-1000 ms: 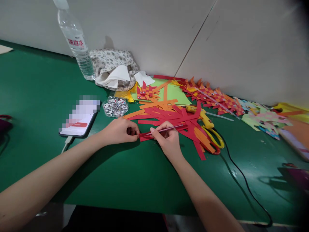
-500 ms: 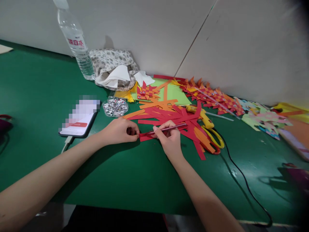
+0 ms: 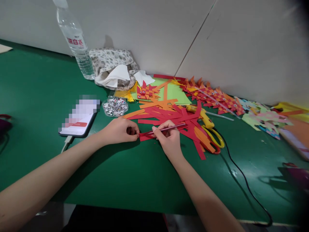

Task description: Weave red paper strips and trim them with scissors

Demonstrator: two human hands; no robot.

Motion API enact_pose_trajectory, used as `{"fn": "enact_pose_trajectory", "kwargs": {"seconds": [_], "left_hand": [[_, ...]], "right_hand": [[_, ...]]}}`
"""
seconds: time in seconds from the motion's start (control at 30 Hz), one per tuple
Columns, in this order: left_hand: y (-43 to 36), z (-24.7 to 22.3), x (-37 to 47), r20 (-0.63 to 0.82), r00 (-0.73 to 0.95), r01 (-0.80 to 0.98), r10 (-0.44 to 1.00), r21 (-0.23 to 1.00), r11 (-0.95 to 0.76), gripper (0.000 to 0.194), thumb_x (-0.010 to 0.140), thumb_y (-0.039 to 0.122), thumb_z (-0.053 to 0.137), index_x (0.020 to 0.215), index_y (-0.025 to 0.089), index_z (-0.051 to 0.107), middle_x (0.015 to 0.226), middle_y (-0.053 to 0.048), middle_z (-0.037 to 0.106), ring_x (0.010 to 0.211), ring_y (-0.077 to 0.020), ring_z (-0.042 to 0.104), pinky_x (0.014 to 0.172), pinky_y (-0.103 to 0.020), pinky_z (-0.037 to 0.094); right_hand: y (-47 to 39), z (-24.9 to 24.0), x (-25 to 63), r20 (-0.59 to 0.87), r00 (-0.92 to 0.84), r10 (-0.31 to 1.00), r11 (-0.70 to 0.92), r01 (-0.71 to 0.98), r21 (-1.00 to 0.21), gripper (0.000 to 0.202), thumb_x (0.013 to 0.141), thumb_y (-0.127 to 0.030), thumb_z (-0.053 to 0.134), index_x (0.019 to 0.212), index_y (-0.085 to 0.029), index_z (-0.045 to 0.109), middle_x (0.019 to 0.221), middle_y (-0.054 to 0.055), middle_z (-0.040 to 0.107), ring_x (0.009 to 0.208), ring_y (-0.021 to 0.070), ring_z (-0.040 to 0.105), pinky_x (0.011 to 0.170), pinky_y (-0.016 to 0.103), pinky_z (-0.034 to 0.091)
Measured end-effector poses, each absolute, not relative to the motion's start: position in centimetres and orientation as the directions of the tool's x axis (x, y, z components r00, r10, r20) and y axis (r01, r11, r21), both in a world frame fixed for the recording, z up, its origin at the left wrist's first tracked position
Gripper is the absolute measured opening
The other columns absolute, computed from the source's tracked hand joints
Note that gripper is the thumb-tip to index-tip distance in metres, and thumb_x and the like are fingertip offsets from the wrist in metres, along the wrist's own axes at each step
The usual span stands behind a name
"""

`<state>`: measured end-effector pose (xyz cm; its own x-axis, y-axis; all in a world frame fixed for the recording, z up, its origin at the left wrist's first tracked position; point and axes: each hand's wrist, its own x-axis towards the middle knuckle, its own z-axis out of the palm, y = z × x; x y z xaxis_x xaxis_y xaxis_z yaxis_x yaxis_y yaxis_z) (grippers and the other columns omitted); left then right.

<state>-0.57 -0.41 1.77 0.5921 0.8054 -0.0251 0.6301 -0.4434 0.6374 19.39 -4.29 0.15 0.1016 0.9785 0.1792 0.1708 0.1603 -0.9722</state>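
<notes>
Between my hands lies a red paper strip point(image 3: 145, 138), folded or doubled near its left end. My left hand point(image 3: 120, 131) pinches that end between thumb and finger. In my right hand point(image 3: 169, 138) is a slim, dark pinkish, shiny stick like a pen point(image 3: 172, 127), held in a writing grip and slanting down to the left. Its lower tip reaches the strip close to my left fingertips. Just behind my hands spreads a loose pile of red paper strips point(image 3: 164, 115) with orange strips point(image 3: 154, 104) among them.
Right of the pile lie a yellow glue gun point(image 3: 206, 120), its black cord point(image 3: 238, 167) and yellow-handled scissors point(image 3: 218, 137). Left are a phone point(image 3: 80, 117) and a box of googly eyes point(image 3: 115, 106). Behind stand a bottle point(image 3: 76, 45), tissue pouch point(image 3: 113, 59) and woven paper fish point(image 3: 214, 96).
The stick in my right hand has shifted very slightly to the left, with my right fingers. My left hand keeps its pinch on the red strip in the same place.
</notes>
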Motion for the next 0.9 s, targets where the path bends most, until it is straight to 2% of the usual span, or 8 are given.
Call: {"fn": "enact_pose_trajectory", "kwargs": {"seconds": [0.37, 0.73, 0.9], "left_hand": [[-0.38, 1.60, -0.62, -0.020, 0.599, 0.614, 0.801, 0.652, -0.444, 0.013, 0.071, 0.027, 0.061, 0.076, 0.022, 0.072, 0.063, 0.004, 0.068, 0.055, -0.0086, 0.060, 0.053, -0.017, 0.040], [-0.46, 1.88, -0.53, -0.043, 0.599, 0.630, 0.800, 0.642, -0.437, 0.012, 0.071, 0.025, 0.059, 0.074, 0.021, 0.071, 0.063, 0.004, 0.067, 0.056, -0.0090, 0.060, 0.053, -0.018, 0.040], [-0.77, 2.03, -0.41, 0.002, 0.571, 0.638, 0.821, 0.628, -0.446, 0.017, 0.070, 0.032, 0.063, 0.083, 0.020, 0.065, 0.062, 0.005, 0.065, 0.056, -0.0096, 0.059, 0.053, -0.018, 0.040]], "right_hand": [[-4.40, 0.34, 19.21, 0.165, 0.024, 0.986, 0.157, 0.198, -0.968, 0.026, 0.073, -0.029, 0.071, 0.064, -0.021, 0.048, 0.053, -0.007, 0.046, 0.046, 0.0096, 0.049, 0.045, 0.023, 0.036], [-4.33, 0.42, 19.26, 0.179, 0.080, 0.981, 0.163, 0.178, -0.970, 0.027, 0.076, -0.030, 0.069, 0.065, -0.022, 0.046, 0.051, -0.007, 0.046, 0.043, 0.0088, 0.048, 0.043, 0.022, 0.037], [-4.34, 0.43, 19.29, 0.168, 0.067, 0.983, 0.155, 0.170, -0.973, 0.027, 0.075, -0.030, 0.070, 0.065, -0.021, 0.047, 0.051, -0.007, 0.047, 0.042, 0.0084, 0.047, 0.043, 0.022, 0.037]]}}
